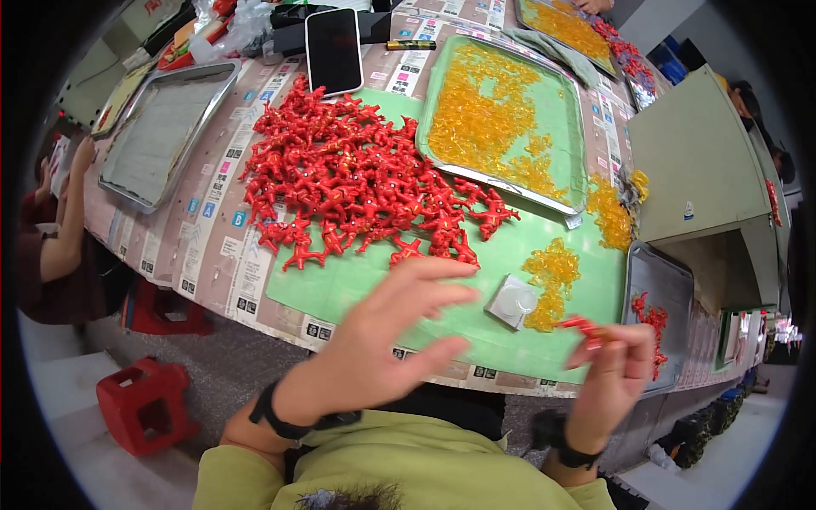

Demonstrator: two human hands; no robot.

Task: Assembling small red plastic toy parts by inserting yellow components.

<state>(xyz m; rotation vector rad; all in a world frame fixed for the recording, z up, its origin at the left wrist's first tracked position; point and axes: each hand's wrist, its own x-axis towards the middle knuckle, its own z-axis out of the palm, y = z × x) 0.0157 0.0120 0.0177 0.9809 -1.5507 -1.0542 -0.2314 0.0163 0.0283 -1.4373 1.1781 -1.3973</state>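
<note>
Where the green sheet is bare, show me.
Free on the sheet: the near-left corner, between the heaped red plastic figures and the left hand; the near edge between that hand and the right hand. Crowded: under the figures, and right of the small white square block, where yellow translucent pieces lie.

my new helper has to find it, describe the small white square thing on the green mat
Start at the green mat and its big heap of red figures. Toward the mat's near edge, right of the person's left hand, lies a small yellow pile. Just left of that sits the white square block, set apart from the red and yellow pieces by its colour and round top detail.
</note>
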